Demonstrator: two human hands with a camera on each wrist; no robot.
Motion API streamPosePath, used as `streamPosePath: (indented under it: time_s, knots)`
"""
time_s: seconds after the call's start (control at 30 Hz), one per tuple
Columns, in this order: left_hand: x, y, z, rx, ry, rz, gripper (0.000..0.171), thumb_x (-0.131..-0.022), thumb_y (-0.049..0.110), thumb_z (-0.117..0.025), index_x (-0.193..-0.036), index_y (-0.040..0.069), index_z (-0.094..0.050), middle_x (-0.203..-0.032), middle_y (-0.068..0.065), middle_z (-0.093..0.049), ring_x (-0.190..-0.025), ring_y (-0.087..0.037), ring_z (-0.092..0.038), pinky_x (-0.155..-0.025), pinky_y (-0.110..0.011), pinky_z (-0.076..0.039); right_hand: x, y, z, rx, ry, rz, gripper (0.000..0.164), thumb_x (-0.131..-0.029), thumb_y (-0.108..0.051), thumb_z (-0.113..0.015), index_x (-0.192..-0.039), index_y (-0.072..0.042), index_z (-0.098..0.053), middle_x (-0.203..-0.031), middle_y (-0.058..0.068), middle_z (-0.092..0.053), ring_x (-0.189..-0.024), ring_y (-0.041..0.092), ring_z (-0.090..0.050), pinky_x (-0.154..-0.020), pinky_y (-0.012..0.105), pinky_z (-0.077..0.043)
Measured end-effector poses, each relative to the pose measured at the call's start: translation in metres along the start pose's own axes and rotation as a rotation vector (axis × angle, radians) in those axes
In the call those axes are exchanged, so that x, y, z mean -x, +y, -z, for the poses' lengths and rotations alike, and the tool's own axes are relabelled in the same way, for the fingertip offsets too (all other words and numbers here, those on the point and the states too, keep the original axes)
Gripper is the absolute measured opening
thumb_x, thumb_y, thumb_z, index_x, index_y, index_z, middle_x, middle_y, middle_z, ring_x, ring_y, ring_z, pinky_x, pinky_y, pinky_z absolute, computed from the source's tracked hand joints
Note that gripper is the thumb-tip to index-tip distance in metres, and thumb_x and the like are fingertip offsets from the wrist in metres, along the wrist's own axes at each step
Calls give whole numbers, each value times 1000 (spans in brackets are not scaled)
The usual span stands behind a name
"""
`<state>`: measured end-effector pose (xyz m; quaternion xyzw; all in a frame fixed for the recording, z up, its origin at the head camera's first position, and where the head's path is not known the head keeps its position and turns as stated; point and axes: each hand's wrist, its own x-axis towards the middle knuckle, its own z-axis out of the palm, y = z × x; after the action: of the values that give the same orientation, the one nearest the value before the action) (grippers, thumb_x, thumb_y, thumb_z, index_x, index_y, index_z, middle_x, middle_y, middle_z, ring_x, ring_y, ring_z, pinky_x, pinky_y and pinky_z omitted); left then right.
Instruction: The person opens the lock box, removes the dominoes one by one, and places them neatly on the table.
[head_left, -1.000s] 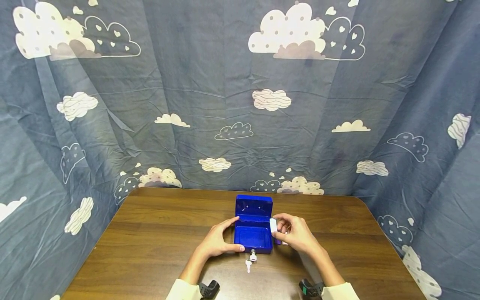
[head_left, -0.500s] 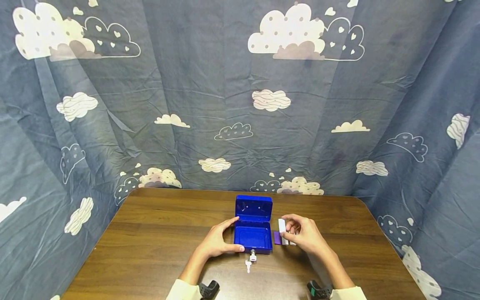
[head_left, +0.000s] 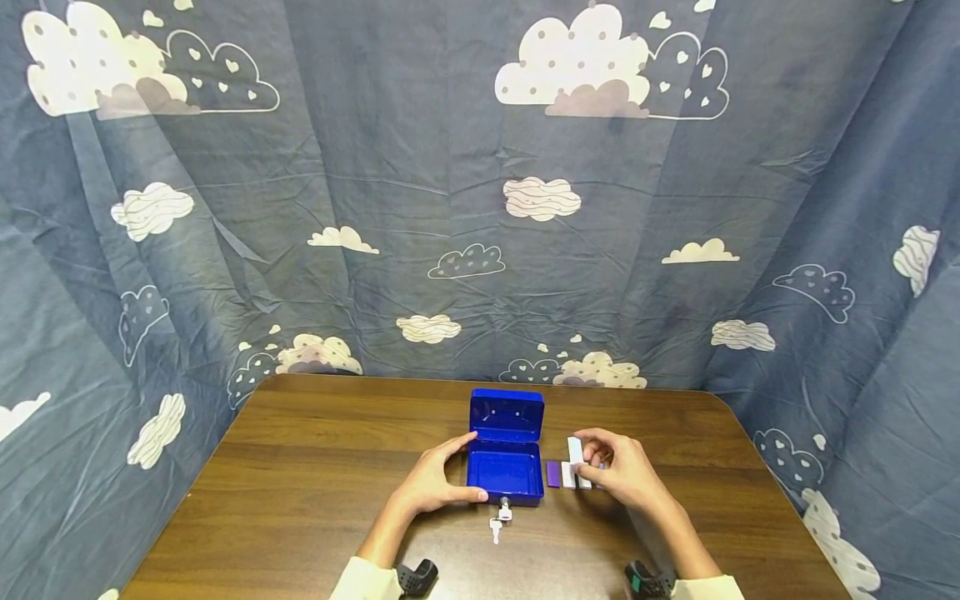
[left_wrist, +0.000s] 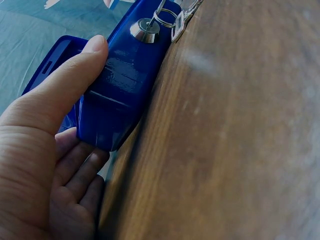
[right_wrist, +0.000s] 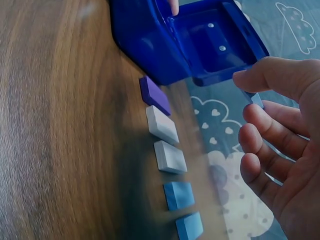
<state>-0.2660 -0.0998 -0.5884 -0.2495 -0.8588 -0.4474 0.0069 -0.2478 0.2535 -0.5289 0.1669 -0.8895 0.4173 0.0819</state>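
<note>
A blue metal cash box (head_left: 506, 502) stands on the table with its lid (head_left: 507, 415) raised and its tray bare. My left hand (head_left: 435, 482) grips the box's left end, thumb at the front corner and fingers along the side. To the right of the box, my right hand (head_left: 618, 467) pinches a white rectangular block (head_left: 575, 450) upright between thumb and fingers. In the right wrist view that block is mostly hidden behind the thumb. Below it runs a row of flat blocks: a purple block (right_wrist: 155, 95), two white blocks (right_wrist: 162, 125) and two blue blocks (right_wrist: 179, 195).
A key sits in the lock (left_wrist: 145, 31) on the box's front, and a second key (head_left: 496, 530) hangs from its ring. The wooden table (head_left: 315, 467) ends at a cloud-patterned curtain (head_left: 420, 208) behind and at both sides.
My right hand has moved right, away from the box's right wall, with the white block still pinched. The purple block and a white block now show in the head view. My left hand stays put.
</note>
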Motion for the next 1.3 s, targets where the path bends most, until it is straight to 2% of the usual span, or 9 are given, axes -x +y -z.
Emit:
streamPosePath:
  time_s: [0.4,0.7,1.3]
  knots:
    - [1,-1,-1,8,-4,10,100,-69,48,-94,-154,20,-50,-150,-13,-58,-139,-31,-54,-116,-54,-44,4,6,13,17,23,-12,41,-78,-4,-85,-117,-6,-72,-81,1,-66,-65,3,-56,-58,20,-49]
    - [-1,0,-1,6,1,-3,99,-69,48,-93,-153,20,-50,-150,-10,-58,-139,-29,-55,-116,-53,-44,8,6,20,15,53,17,42,-80,-1,-82,-120,-2,-71,-82,2,-66,-65,0,-55,-55,20,-48]
    - [-1,2,0,7,0,-1,98,-70,48,-93,-154,21,-50,-150,-11,-58,-140,-30,-54,-117,-54,-44,20,22,32,44,78,-42,40,-83,-7,-82,-120,-1,-70,-80,-1,-62,-62,1,-52,-54,19,-45]
